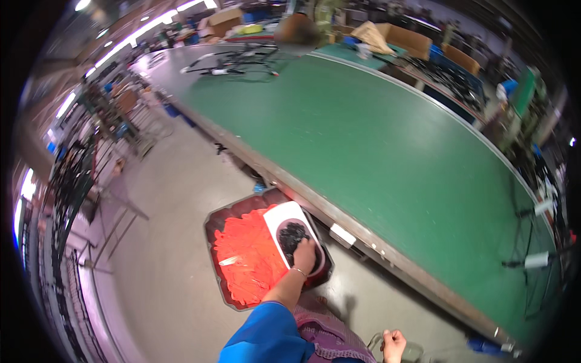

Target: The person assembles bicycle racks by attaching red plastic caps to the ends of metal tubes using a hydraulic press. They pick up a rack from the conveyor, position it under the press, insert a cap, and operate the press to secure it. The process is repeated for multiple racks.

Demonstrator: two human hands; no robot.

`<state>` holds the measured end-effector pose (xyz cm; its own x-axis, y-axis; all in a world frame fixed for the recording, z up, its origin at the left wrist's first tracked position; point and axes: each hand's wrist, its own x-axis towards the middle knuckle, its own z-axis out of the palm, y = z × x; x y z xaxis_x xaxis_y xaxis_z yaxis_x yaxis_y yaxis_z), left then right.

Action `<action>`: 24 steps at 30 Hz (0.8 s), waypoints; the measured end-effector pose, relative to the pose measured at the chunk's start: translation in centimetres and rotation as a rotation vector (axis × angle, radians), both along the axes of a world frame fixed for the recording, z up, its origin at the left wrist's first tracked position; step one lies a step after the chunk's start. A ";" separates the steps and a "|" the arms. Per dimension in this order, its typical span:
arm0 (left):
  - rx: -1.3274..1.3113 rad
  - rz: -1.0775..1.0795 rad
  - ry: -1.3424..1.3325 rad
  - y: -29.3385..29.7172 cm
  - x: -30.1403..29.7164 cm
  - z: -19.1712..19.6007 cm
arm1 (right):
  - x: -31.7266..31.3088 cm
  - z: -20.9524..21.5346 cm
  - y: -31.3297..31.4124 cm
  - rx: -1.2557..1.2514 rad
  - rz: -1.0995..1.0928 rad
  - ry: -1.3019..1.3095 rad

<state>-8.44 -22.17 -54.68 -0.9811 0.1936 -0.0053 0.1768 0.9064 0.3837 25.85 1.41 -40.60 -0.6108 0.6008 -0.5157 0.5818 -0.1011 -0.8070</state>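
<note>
A dark red plastic bin [221, 221] stands on the grey concrete floor [163, 272], just beside the near edge of a long green-topped table [375, 151]. The bin is filled on its left side with loose bright orange strips [248, 257]; a clear film wrapper lies among them. On the right side of the bin rests a white rectangular container [284, 213] with rounded corners, holding a mound of small black pieces [292, 233].

The left hand [304, 255] reaches down from a blue sleeve [266, 339], forearm extended, a thin bracelet at the wrist. The fingers are curled downward into the black pieces at the near edge of the white container; whether they enclose any cannot be told.

The right hand [393, 345] sits low at the picture's lower edge, well apart from the bin, fingers closed into a loose fist; nothing visible in it.

A white rectangular label [342, 235] is fixed to the table's near side rail. At the table's far end lie black cables [236, 60], with brown cardboard boxes [227, 18] beyond.
</note>
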 end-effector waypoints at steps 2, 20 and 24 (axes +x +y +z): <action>0.101 -0.029 0.030 -0.1 0.1 0.6 | -1.1 -3.4 2.6 0.112 0.200 -0.139; 0.636 0.503 0.331 -0.1 -1.0 9.9 | -16.5 0.9 18.6 1.568 0.123 0.202; 0.641 0.472 0.442 6.0 -5.7 12.6 | -16.3 2.1 18.0 1.486 0.221 0.213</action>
